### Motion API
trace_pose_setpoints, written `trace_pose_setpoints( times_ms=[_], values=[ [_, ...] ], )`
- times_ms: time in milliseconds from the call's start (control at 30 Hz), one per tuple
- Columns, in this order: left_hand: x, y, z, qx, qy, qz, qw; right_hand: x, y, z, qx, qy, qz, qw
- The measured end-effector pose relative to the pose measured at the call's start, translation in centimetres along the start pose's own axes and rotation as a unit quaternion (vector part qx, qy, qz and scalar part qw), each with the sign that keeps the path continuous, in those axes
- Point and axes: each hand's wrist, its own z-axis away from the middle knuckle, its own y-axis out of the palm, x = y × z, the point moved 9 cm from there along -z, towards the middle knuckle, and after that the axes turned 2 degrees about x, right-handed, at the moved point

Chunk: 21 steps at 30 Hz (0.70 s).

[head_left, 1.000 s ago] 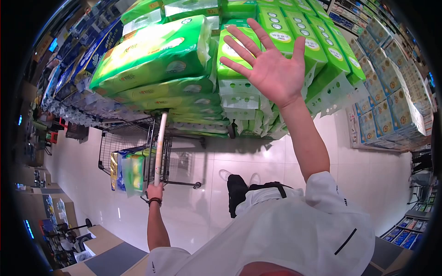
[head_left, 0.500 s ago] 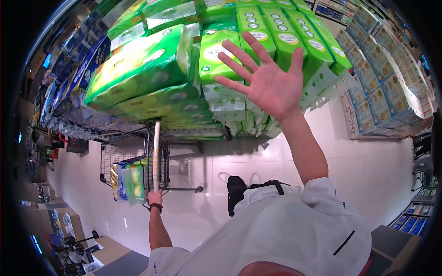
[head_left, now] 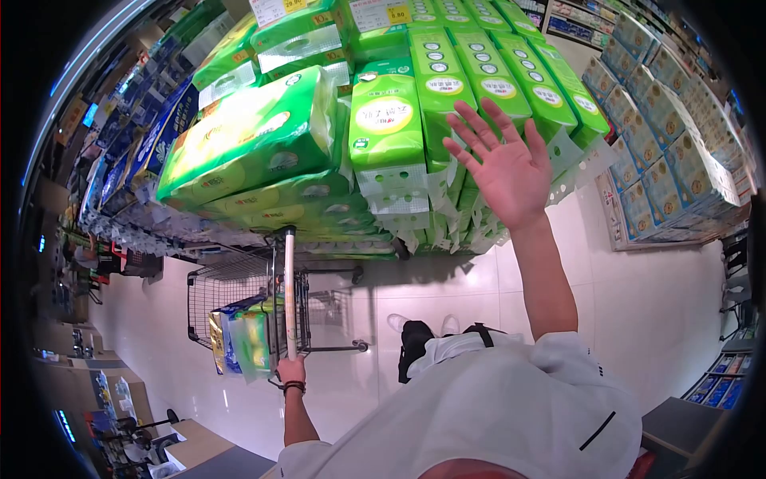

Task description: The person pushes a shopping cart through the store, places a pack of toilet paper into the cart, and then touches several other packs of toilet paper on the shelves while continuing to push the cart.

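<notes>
A glossy white floor [head_left: 638,319] has a shelf of pale blue patterned packs [head_left: 678,160] rising along its right edge, dark blue packs [head_left: 152,120] stacked at its far left, a low rack of small blue boxes [head_left: 718,391] at its near right corner, and dark stools [head_left: 144,423] at its near left.

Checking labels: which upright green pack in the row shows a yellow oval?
The leftmost upright pack, left of the open right hand; the other packs carry white ovals.
</notes>
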Motion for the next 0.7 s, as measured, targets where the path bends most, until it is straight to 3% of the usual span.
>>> trace_pose_setpoints(
  times_ms=[100, 233, 467, 567, 600, 700],
  values=[
    [0.5, 0.4, 2.2, 0.002, 0.004, 0.005, 1.000, 3.1, -0.5, -0.9, -0.012, -0.053, 0.204, 0.977],
    [1.5, 1.4, 5.3, 0.023, -0.002, 0.007, 1.000, 6.6, 0.0, -4.8, -0.054, -0.117, 0.434, 0.891],
    [2.0, 2.2, 11.6, 0.027, -0.035, -0.046, 0.998, 5.1, -2.7, -15.2, -0.025, -0.081, 0.742, 0.665],
    [1.8, 2.9, 14.3, 0.032, -0.049, -0.060, 0.996, 1.4, -5.8, -18.0, 0.030, -0.138, 0.854, 0.501],
    [2.0, 3.3, 14.9, 0.032, -0.052, -0.066, 0.996, 0.2, -6.2, -18.3, 0.032, -0.052, 0.908, 0.415],
    [2.4, 4.0, 17.7, 0.048, -0.061, -0.057, 0.995, -1.1, -5.4, -18.5, 0.022, 0.022, 0.934, 0.355]
  ],
)
